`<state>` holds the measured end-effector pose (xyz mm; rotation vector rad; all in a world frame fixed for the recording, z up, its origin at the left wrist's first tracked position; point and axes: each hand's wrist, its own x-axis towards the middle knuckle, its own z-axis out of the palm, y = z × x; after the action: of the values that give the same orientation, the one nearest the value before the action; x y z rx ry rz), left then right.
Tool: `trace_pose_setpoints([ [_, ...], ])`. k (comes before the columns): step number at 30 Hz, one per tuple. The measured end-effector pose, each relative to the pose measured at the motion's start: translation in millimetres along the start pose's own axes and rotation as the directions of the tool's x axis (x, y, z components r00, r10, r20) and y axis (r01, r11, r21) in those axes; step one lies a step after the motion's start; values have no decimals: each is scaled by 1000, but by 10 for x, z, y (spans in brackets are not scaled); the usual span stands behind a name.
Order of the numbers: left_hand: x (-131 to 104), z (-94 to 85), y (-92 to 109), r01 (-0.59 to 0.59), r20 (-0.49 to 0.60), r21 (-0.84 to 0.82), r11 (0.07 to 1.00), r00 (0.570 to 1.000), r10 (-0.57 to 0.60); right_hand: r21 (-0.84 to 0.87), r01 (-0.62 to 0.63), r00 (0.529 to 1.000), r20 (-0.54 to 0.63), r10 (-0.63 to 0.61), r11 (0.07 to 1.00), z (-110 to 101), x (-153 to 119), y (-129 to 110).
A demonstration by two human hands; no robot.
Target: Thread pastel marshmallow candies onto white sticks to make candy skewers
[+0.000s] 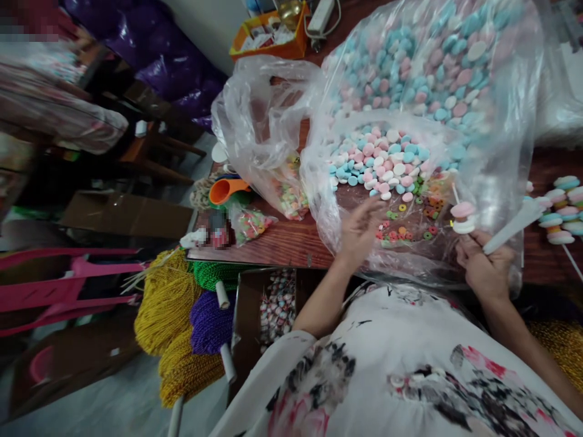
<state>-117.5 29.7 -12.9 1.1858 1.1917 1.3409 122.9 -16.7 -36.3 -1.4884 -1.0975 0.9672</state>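
Note:
In the head view my right hand (487, 261) grips a thin stick threaded with a pink and a white candy disc (463, 217). A long white strip-like piece (512, 226) also sticks out of this hand; its kind is unclear. My left hand (357, 233) is stretched over the clear plastic bag (334, 233), fingers apart and somewhat blurred, nothing visible in them. Just beyond its fingertips lies a heap of pink, white and blue candy discs (382, 161). Small coloured rings (401, 235) are scattered between my hands.
Finished-looking candy skewers (562, 209) lie at the right. Leftward on the table are an orange scoop (228, 190) and a small bag of rings (250, 223). Yellow bead strands (166, 303) hang below the edge beside a box of wrapped pieces (277, 306). An orange basket (268, 42) stands behind.

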Motion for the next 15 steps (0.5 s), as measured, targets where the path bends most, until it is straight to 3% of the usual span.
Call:
trace_pose_setpoints([
  [2,145,-221,-29,-42,-43,155,987,998,49,64,-51,998,27,49,997,9,17,33],
  [4,223,-368,-55,-61,67,374,925,997,39,69,-50,998,49,46,996,45,2,50],
  [8,208,-458,-114,-137,250,712,688,966,-67,51,-6,999,38,4,999,66,-40,71],
  [11,166,-499,-126,-157,244,802,577,967,-77,62,-14,999,47,11,998,16,-47,97],
  [15,43,-541,-39,-225,276,818,530,961,-18,33,-5,998,60,3,999,-50,-57,99],
])
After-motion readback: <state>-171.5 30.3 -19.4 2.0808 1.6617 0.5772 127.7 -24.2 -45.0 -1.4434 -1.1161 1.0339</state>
